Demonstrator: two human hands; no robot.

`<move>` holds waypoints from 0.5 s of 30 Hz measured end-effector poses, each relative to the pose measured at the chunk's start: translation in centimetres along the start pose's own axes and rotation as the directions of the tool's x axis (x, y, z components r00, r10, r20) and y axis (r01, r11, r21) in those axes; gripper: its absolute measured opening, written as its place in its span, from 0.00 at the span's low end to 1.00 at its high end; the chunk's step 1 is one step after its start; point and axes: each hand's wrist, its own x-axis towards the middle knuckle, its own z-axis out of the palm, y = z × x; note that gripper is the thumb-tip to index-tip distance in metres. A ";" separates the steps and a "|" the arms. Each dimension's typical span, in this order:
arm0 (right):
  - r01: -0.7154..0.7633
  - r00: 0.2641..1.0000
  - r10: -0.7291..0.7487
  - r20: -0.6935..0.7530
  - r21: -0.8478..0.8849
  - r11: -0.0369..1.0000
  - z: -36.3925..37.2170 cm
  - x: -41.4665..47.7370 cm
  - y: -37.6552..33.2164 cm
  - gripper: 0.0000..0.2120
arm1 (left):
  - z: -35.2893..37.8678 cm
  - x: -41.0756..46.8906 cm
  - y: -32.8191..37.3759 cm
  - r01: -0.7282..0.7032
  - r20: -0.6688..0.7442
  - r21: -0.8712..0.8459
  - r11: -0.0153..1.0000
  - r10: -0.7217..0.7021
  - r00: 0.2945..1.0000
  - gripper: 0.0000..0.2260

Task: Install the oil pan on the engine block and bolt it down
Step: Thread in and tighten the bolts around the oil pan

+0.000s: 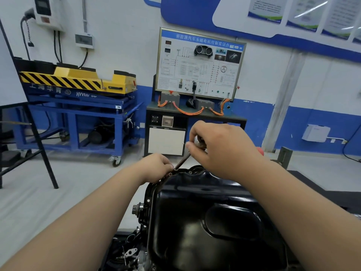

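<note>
The white training board (199,63) is showing a blue strip along its top, reading 新能源汽车永磁电机控制实训台 in white. The blue cart (74,114) under the yellow machine (78,77) is showing pale letters on its top rail: 上海华育, then something like HYYNV. The wall posters (265,8) are looking too fuzzy to read.

We see oil pan (205,222) in glossy black painted metal w/ smooth reflections, tool (183,159) w/ polished chrome top & duller steel shaft, cart frame (78,106) in blue painted metal, floor (58,192) smooth matt grey
</note>
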 end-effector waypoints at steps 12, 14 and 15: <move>0.019 0.998 -0.018 -0.055 0.019 1.000 -0.6 0.1 -0.5 0.06 | -0.1 -0.1 0.3 0.006 0.005 0.021 1.000 -0.006 1.000 0.10; 0.036 0.996 -0.036 -0.085 0.000 0.999 -0.5 0.1 -0.5 0.06 | -0.1 -0.2 0.3 0.003 -0.001 0.027 1.000 -0.002 1.000 0.10; 0.060 0.992 -0.060 -0.112 -0.006 0.998 -0.6 0.0 -0.6 0.06 | 0.0 -0.2 0.3 -0.001 -0.008 0.033 0.999 0.002 1.000 0.10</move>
